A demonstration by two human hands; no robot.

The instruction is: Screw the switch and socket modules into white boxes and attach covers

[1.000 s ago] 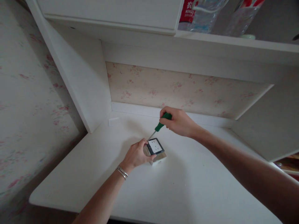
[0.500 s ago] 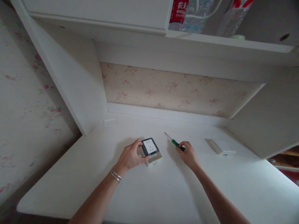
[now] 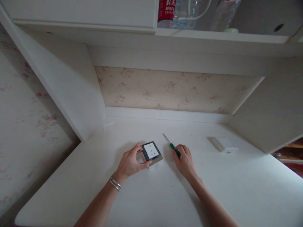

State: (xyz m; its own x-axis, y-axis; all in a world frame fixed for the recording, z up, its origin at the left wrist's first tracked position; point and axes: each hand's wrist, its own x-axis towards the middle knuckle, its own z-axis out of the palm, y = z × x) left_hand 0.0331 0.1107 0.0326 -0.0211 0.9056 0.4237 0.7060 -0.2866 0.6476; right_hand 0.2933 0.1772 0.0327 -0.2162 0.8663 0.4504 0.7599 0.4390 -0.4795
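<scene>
Between the thumb and fingers of my left hand (image 3: pixel 133 162) is a wall socket (image 3: pixel 151 150), with a white slotted face and a dark frame. A pale box shows beneath the socket, over the desk; how the two are joined I cannot make out. My right hand (image 3: pixel 186 160) is wrapped round the green handle of a screwdriver (image 3: pixel 172 146). The metal shaft points up and to the left, its tip apart from the socket. A silver bracelet (image 3: pixel 115 183) circles my left wrist.
On the white desk (image 3: pixel 151 195), a white box-like fitting (image 3: pixel 225 144) lies at the right. A thin white rectangular piece (image 3: pixel 109 127) lies at the back left. Overhead, a shelf (image 3: pixel 220 35) holds plastic bottles (image 3: pixel 166 12). Side panels bound the desk.
The socket has settled lower and flatter over the pale box, still in my left hand. My right hand has come slightly left with the screwdriver. The camera view has shifted a little.
</scene>
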